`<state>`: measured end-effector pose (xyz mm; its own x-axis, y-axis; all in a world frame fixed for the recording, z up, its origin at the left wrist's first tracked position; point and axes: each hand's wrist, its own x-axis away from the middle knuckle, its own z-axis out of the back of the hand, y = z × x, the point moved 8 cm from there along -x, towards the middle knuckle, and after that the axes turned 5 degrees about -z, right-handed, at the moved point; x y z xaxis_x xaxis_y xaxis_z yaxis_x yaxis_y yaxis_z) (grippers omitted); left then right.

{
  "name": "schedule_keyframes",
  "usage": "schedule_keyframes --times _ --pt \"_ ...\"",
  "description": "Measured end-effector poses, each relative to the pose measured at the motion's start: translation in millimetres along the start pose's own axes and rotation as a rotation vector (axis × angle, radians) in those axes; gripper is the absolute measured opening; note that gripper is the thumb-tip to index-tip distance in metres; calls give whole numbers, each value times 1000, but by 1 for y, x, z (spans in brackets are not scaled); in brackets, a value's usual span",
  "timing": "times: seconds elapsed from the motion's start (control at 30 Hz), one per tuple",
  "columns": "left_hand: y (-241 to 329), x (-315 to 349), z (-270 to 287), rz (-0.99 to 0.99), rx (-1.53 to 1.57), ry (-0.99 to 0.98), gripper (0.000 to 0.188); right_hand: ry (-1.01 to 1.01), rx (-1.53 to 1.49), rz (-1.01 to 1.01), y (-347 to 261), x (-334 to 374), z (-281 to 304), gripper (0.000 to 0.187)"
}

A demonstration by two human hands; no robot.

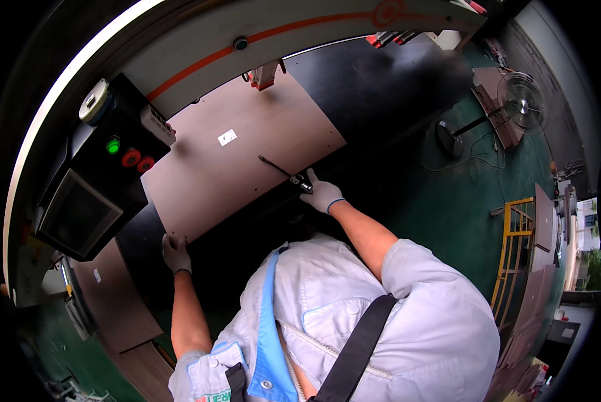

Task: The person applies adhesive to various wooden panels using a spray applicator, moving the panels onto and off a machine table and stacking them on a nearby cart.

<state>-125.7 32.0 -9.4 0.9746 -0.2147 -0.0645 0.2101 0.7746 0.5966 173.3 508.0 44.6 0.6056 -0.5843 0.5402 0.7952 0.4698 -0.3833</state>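
Observation:
A flat brown panel [240, 157] with a white label [227, 138] and a few small holes lies under the machine's beam. My left hand [175, 254], in a pale glove, is closed at the panel's near left corner, thumb and fingers on either side. Further right, my gloved right hand [324, 194] grips a dark tool with a long thin nozzle, like an air blow gun [302, 182]. The nozzle slants out over the panel's near edge. Part of its handle is hidden by my hand.
A control box [89, 181] with a screen and lit buttons stands on the left. Overhead runs the machine beam [300, 33], with a red clamp [264, 76] on the panel. A fan [523, 106], a yellow rack [510, 251] and stacked brown panels [529, 315] stand to the right.

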Motion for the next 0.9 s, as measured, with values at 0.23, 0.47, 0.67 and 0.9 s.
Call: schedule_keyframes --times 0.23,0.47,0.67,0.9 --pt "35 13 3 -225 -216 -179 87 459 -644 -70 80 -53 61 66" --pt "25 8 9 -61 -181 -240 88 -121 -813 -112 53 -120 114 21" --pt "75 5 24 -116 -207 -217 58 -96 -789 -34 58 -135 114 22" --pt "53 9 20 -40 -302 -230 65 -86 -774 -130 73 -131 104 16"
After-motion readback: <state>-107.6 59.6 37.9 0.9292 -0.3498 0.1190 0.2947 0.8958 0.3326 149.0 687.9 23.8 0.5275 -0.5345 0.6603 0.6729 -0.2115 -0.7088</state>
